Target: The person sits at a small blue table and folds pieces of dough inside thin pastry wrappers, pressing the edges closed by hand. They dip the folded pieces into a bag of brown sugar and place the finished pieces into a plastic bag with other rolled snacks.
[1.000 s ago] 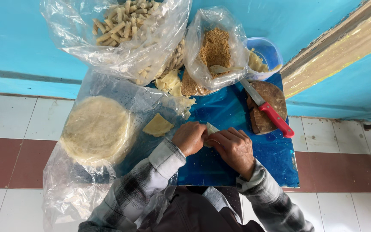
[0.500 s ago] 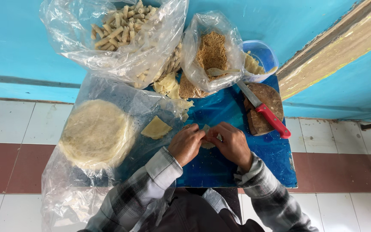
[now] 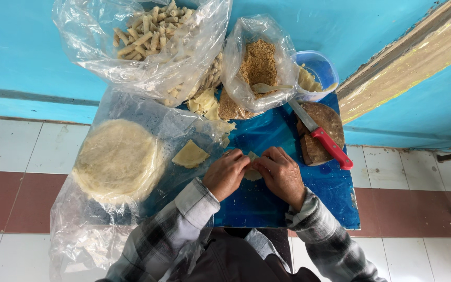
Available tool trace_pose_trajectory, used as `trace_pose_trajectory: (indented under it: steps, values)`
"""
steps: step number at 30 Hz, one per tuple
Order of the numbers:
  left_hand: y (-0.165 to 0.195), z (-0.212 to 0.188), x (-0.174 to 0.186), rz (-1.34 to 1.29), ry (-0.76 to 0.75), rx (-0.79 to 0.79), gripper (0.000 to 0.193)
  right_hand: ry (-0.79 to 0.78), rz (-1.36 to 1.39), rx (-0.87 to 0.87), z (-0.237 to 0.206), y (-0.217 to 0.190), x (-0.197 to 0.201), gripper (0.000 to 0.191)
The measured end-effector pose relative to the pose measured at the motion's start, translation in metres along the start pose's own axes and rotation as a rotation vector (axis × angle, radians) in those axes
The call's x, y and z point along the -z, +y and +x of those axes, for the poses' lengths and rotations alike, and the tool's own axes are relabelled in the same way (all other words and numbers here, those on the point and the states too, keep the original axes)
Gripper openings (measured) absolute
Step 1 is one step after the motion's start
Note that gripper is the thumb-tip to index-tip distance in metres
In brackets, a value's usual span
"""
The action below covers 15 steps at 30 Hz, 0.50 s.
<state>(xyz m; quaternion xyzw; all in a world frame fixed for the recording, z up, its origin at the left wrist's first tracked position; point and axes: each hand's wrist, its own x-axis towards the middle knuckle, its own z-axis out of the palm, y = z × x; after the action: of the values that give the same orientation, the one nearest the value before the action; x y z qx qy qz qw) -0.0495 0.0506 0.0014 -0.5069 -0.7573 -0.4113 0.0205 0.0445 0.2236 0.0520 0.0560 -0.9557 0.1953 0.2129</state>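
While hands (image 3: 254, 175) fold wrapper (image 3: 252, 173), bag (image 3: 259, 62) holds crumbs, spoon (image 3: 267, 87).

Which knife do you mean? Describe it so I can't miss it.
Start at the blue table and go to its far right corner, where a round brown wooden board lies beside a blue plastic tub. The knife lies diagonally across that board. Its bright red handle is the only red thing there.

Clear plastic bags of rolls (image 3: 152, 36) and brown crumbs (image 3: 258, 65) stand along the blue wall.
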Motion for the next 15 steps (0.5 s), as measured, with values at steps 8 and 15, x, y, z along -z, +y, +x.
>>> trace_pose_trajectory:
  steps: [8,15]
  values:
    - [0.0,0.002,0.002,0.08,-0.083,0.131,0.012,0.035,-0.12,0.109,-0.004,-0.009,0.004,0.011]
    - [0.006,0.005,0.0,0.116,-0.006,0.095,0.02,0.039,-0.218,0.143,0.01,-0.008,0.004,0.021]
